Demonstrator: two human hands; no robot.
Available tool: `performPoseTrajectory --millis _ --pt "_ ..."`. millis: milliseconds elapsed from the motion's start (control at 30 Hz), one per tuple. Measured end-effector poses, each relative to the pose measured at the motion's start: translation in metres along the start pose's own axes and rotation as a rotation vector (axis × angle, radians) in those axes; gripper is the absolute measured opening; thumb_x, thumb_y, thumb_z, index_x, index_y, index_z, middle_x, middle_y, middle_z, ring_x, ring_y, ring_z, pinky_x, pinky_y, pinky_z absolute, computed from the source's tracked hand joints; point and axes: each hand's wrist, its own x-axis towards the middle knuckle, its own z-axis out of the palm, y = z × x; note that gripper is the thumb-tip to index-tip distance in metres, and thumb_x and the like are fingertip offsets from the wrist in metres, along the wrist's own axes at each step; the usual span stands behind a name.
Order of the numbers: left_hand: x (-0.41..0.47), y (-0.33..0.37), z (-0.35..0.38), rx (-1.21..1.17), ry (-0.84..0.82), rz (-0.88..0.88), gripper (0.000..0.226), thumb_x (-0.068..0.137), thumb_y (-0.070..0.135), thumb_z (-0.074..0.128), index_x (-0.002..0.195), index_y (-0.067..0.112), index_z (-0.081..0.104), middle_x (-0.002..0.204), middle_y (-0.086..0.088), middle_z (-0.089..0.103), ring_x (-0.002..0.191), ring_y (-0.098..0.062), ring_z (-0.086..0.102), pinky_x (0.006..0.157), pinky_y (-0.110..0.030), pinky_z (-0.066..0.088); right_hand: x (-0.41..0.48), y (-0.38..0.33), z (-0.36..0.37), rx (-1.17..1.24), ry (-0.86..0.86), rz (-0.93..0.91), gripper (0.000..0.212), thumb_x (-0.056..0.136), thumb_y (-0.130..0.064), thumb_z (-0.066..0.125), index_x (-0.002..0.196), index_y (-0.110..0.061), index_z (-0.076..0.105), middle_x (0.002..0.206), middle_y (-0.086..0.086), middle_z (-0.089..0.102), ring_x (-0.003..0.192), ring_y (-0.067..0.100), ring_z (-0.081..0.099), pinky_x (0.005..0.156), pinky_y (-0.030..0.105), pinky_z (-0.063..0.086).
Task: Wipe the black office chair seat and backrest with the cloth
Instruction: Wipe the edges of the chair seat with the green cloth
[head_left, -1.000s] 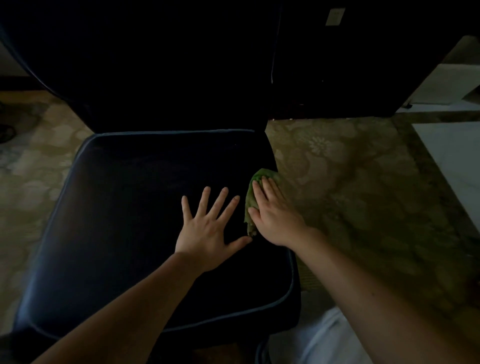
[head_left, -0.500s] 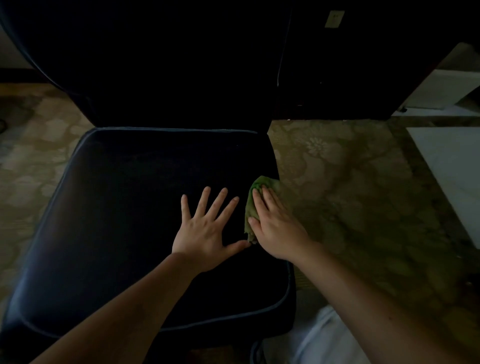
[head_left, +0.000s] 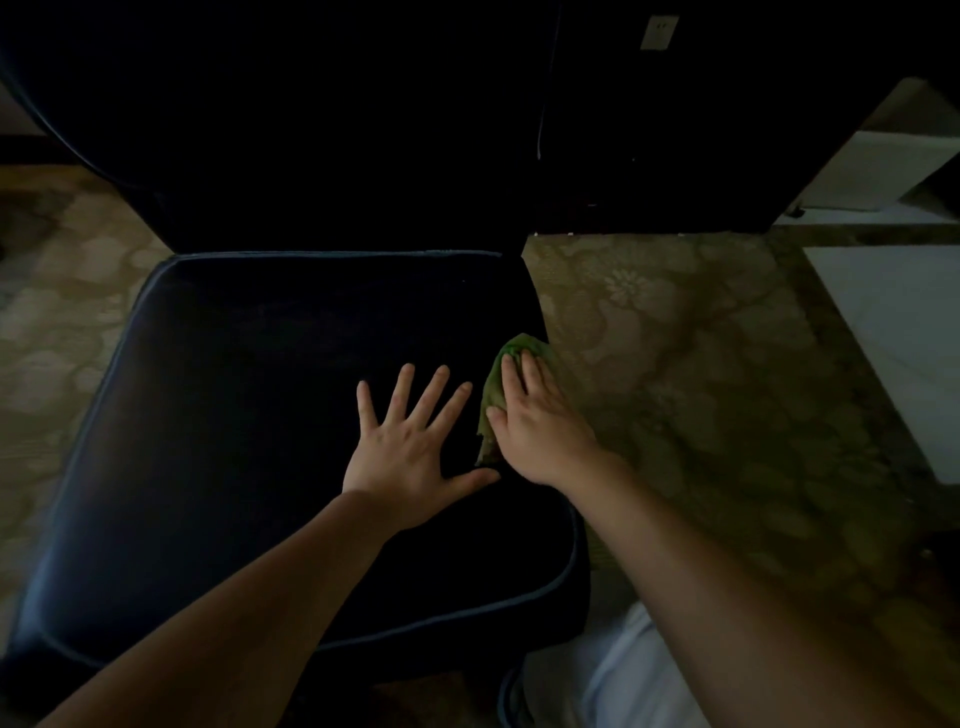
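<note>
Green cloth (head_left: 503, 387) lies at the right edge of the black seat (head_left: 234, 441), pressed flat under the right hand (head_left: 540, 421), fingers straight. Left hand (head_left: 405, 447) rests just beside it, fingers splayed wide on the seat. Backrest (head_left: 311, 130) rises behind, too dark for detail. Patterned carpet (head_left: 701, 364) surrounds.

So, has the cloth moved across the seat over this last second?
No. The cloth stays at the same spot by the right edge of the seat, pressed under the right hand; only the view shifts slightly.
</note>
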Motion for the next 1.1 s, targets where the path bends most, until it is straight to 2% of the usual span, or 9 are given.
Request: performPoseTrajectory --millis 133,200,400,667,900,1100 --pt "0.001 0.001 0.002 0.015 -0.006 -0.013 0.103 0.076 0.096 0.005 0.157 0.037 -0.019 0.166 0.004 -0.023 0.152 -0.031 -0.024 0.118 -0.068 -0.008 -0.013 -0.008 0.008 -0.015 0.021 0.033 0.072 0.109 -0.043 0.028 0.161 -0.012 -0.01 0.168 0.012 -0.016 0.156 0.029 -0.01 0.126 0.044 0.002" --pt "0.0 0.0 0.003 0.0 0.015 -0.004 0.102 0.078 0.095 0.008 0.158 0.037 -0.016 0.168 0.003 -0.018 0.153 -0.031 -0.021 0.118 -0.069 -0.008 -0.02 -0.006 0.015 -0.043 0.013 0.005 0.072 0.109 -0.043 0.028 0.16 -0.012 -0.01 0.168 0.014 -0.016 0.156 0.029 -0.011 0.126 0.044 0.001" --pt "0.0 0.0 0.004 0.008 0.014 -0.006 0.107 0.074 0.098 0.006 0.158 0.037 -0.015 0.167 0.004 -0.018 0.153 -0.032 -0.02 0.118 -0.069 -0.006 -0.009 0.011 0.002 0.007 -0.052 -0.061 0.07 0.109 -0.046 0.025 0.161 -0.016 -0.011 0.168 0.006 -0.02 0.155 0.023 -0.017 0.125 0.044 0.0" --pt "0.001 0.0 0.005 -0.014 0.021 -0.006 0.105 0.076 0.097 0.011 0.158 0.037 -0.014 0.168 0.005 -0.018 0.153 -0.031 -0.021 0.118 -0.069 -0.006 -0.019 0.002 0.015 -0.044 0.036 -0.015 0.072 0.108 -0.045 0.026 0.161 -0.012 -0.011 0.168 0.013 -0.014 0.156 0.029 -0.008 0.126 0.043 0.002" --pt "0.001 0.0 0.005 0.0 0.027 -0.005 0.106 0.075 0.098 0.007 0.159 0.037 -0.014 0.167 0.005 -0.017 0.153 -0.031 -0.02 0.118 -0.069 -0.007 -0.008 0.007 0.004 0.0 -0.02 -0.01 0.073 0.108 -0.047 0.027 0.161 -0.014 -0.011 0.168 0.01 -0.018 0.156 0.027 -0.014 0.126 0.044 0.002" --pt "0.002 0.002 0.005 -0.015 0.041 -0.025 0.105 0.075 0.098 0.008 0.159 0.037 -0.012 0.168 0.006 -0.014 0.154 -0.03 -0.018 0.118 -0.068 -0.009 -0.016 0.003 0.006 -0.024 -0.001 -0.017 0.072 0.109 -0.045 0.026 0.16 -0.013 -0.012 0.168 0.012 -0.015 0.156 0.028 -0.01 0.125 0.042 0.002"
